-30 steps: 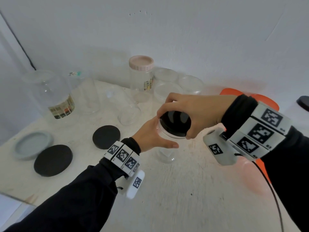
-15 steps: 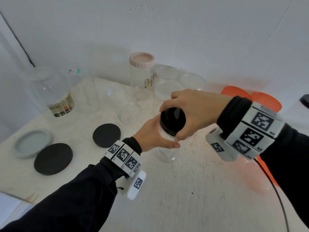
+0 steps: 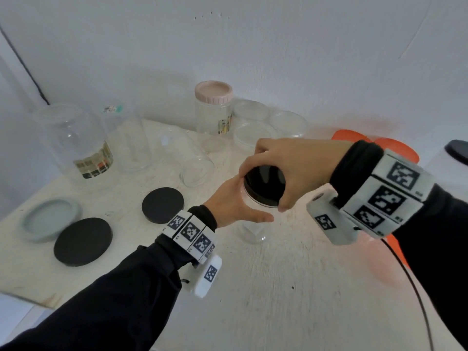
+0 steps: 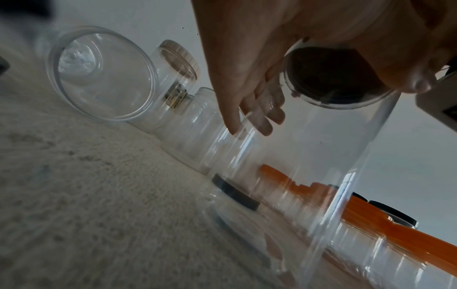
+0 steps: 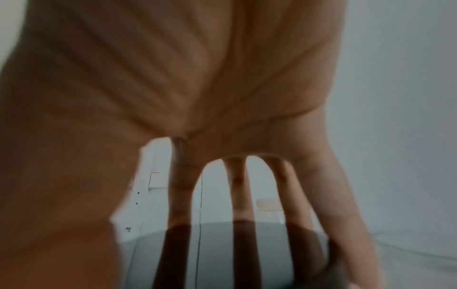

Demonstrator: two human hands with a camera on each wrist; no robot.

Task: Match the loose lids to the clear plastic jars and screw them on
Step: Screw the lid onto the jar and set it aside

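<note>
A clear plastic jar (image 3: 253, 231) stands upright on the white table, held round its upper wall by my left hand (image 3: 233, 203). A black lid (image 3: 264, 184) sits on the jar's mouth, and my right hand (image 3: 286, 168) grips its rim from above with curled fingers. In the left wrist view the jar (image 4: 321, 176) fills the right side, with the lid (image 4: 331, 78) seen from below and my left fingers (image 4: 259, 117) pressed on the wall. The right wrist view shows my right fingers (image 5: 237, 185) spread over the dark lid (image 5: 222, 254).
Two loose black lids (image 3: 162, 205) (image 3: 83, 241) and a grey lid (image 3: 49, 219) lie at left. Open clear jars (image 3: 76, 140) and a pink-lidded jar (image 3: 213, 110) stand at the back, beside clear lids (image 3: 255, 135). Orange lids (image 3: 395, 150) lie at right.
My right hand has turned on the black lid, its wrist swinging a little while the left hand keeps the jar in place.
</note>
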